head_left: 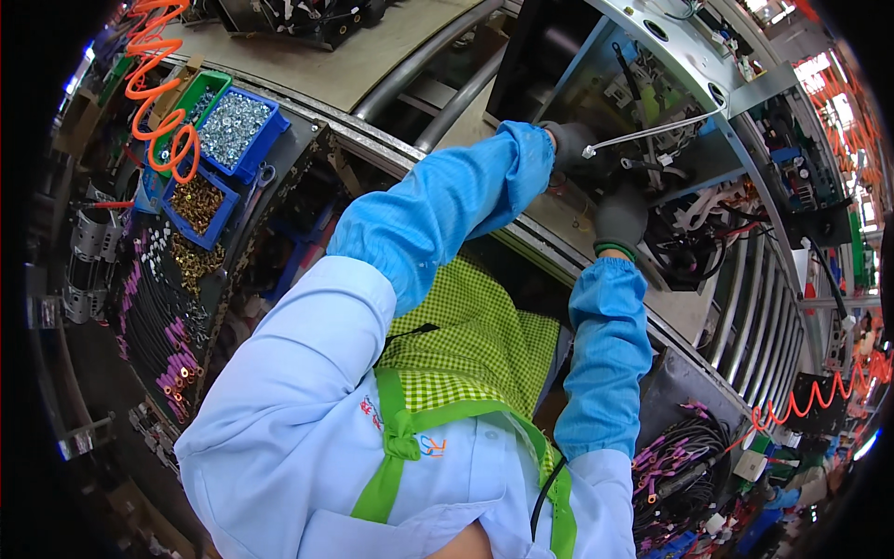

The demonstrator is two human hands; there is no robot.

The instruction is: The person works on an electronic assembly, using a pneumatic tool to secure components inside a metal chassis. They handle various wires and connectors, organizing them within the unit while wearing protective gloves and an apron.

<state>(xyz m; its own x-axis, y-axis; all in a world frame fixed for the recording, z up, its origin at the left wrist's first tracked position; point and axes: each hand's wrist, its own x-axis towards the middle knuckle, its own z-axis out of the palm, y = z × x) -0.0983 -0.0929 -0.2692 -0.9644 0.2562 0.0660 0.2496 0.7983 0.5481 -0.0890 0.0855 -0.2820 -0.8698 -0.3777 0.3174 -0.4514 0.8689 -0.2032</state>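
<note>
Both my hands wear dark grey gloves and reach into an open grey metal cabinet full of wiring. My left hand is at the cabinet's opening, its fingers curled, beside the white connector end of a pale cable. Nearer to me, my right hand bends its fingers inward beneath a short black cable. Shadow and the gloves hide the fingertips, so what either hand grips cannot be made out. Black and white wires bunch to the right of my right hand.
Blue bins with silver screws and brass fasteners stand at left, beside a wrench. Cables with purple-sleeved lugs lie below them. Orange coiled hoses hang at the sides. Metal rollers run at right.
</note>
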